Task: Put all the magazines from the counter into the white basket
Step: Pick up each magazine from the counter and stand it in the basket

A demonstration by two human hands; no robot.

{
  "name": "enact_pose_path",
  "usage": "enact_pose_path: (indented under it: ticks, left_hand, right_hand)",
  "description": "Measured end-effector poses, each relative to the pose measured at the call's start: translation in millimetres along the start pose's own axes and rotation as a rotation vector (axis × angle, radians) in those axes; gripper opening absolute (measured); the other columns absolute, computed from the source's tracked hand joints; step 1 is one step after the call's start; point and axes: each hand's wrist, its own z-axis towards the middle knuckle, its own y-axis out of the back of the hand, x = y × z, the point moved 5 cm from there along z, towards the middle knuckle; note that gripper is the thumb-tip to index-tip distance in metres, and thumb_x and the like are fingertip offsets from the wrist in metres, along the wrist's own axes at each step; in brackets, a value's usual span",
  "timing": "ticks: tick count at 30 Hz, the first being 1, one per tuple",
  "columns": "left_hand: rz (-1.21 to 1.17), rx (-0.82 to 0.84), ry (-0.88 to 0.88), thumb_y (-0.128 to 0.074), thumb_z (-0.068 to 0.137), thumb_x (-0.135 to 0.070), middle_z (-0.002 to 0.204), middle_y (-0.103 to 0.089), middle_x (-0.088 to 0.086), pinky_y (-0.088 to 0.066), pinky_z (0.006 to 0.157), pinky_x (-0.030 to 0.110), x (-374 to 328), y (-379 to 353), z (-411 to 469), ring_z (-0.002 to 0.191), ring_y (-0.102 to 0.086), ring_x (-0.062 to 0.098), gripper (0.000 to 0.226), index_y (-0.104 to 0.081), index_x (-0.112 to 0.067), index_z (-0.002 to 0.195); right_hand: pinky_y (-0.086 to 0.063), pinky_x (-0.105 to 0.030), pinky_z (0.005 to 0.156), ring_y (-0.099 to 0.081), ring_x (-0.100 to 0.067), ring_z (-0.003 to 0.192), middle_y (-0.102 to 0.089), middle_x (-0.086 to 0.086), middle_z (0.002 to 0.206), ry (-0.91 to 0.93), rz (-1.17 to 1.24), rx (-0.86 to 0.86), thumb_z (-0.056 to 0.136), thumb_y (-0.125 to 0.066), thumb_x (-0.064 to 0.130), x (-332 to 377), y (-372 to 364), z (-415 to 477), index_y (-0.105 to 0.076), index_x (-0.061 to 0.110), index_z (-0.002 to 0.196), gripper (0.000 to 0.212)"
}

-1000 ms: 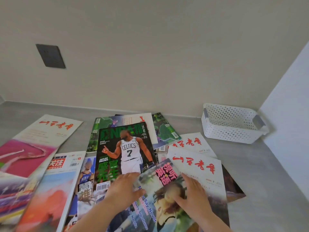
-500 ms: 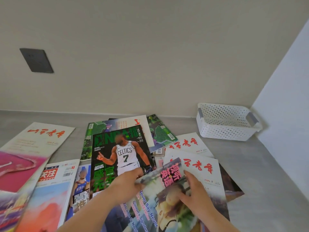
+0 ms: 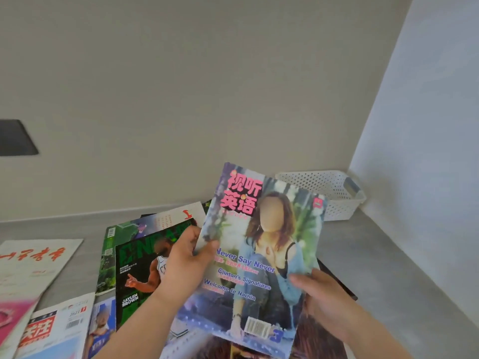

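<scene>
Pink-titled magazine (image 3: 261,255) with a blue-green cover and English lines ("Never Say Never") is up off the pile, tilted toward the camera, held by both hands in head view. Left hand (image 3: 184,265) pinches its left edge, thumb on the front cover, the other fingers curled behind and hidden. Right hand (image 3: 321,304) grips the lower right edge, thumb on the cover, fingers behind the pages. White basket (image 3: 334,193), perforated, sits at the back right corner of the grey counter (image 3: 375,268), against the wall; the held magazine's top right corner overlaps its left end in view, and whether they touch cannot be told. Other magazines lie flat on the counter: green basketball magazine (image 3: 140,275) just left of the left hand, on top of a green-edged one (image 3: 111,237) and a white one with a red mark (image 3: 178,216); white cover with red brush lettering (image 3: 33,265) far left; red block-title issue (image 3: 51,330) at bottom left, with a blue-jersey cover (image 3: 103,325) beside it; dark cover (image 3: 337,278) pokes out behind the right hand. More printed covers lie under the held magazine at the bottom edge, blurred. Dark wall plate (image 3: 15,137) on the beige wall, left.
</scene>
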Motion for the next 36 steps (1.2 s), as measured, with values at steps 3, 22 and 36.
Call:
enact_pose_path:
  ticks: [3, 22, 36]
  left_hand:
    - [-0.005, -0.066, -0.032, -0.06, 0.081, -0.006, 0.068, -0.055, 0.016, -0.041, 0.058, 0.033, -9, -19, 13, 0.064, -0.049, 0.023, 0.023, -0.049, -0.019, 0.065]
    - [0.401, -0.138, -0.134, -0.055, 0.084, -0.015, 0.05, -0.043, 0.002, -0.027, 0.05, 0.027, -78, -226, 218, 0.059, -0.036, 0.025, 0.019, -0.06, -0.005, 0.068]
    - [0.447, -0.062, 0.096, -0.054, 0.085, -0.01, 0.053, -0.044, -0.001, -0.031, 0.047, 0.022, -8, -259, 289, 0.051, -0.037, 0.015, 0.023, -0.054, -0.01, 0.062]
  right_hand:
    - [-0.052, -0.035, 0.069, -0.066, -0.015, 0.071, -0.072, 0.003, 0.073, 0.032, -0.267, -0.067, 0.083, -0.054, 0.001, 19, 20, 12, -0.064, 0.016, 0.087, 0.018]
    - [-0.035, -0.027, 0.061, -0.052, -0.026, 0.068, -0.057, -0.012, 0.074, 0.438, -0.618, -0.588, 0.084, -0.053, 0.005, 218, 233, 178, -0.062, -0.002, 0.089, 0.013]
    - [-0.04, -0.034, 0.07, -0.054, -0.025, 0.077, -0.059, -0.014, 0.079, 0.302, -0.479, -0.532, 0.082, -0.057, 0.006, 160, 271, 278, -0.063, -0.007, 0.093, 0.018]
